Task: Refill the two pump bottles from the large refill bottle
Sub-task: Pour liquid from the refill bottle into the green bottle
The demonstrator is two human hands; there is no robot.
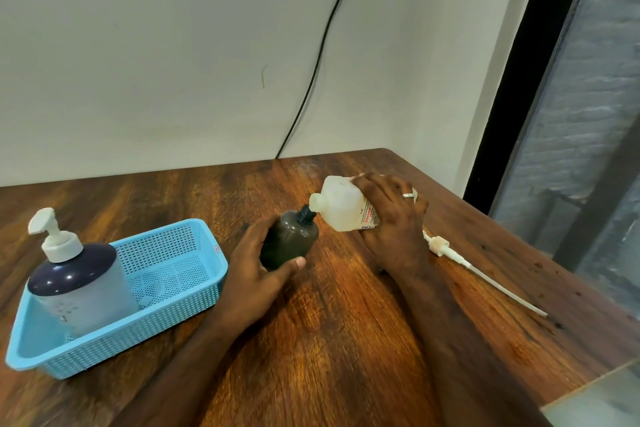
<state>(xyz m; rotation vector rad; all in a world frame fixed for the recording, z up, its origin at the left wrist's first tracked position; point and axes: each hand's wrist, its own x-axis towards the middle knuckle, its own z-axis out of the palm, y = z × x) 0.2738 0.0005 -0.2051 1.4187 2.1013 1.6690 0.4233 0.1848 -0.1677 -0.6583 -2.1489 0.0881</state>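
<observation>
My left hand (256,270) grips a small dark bottle (289,239) with its pump off; its open neck points up and to the right. My right hand (391,218) holds a white refill bottle (341,203), tipped over so its open mouth touches the dark bottle's neck. A white pump head with a long dip tube (464,262) lies on the table to the right of my right hand. A second pump bottle (79,284), dark on top with a white pump, stands in the left end of a blue basket (194,288).
The wooden table (346,340) meets a white wall at the back, where a black cable (318,55) hangs down. The table's right edge runs beside a dark window frame (526,80). A pale surface (606,399) shows at the bottom right corner.
</observation>
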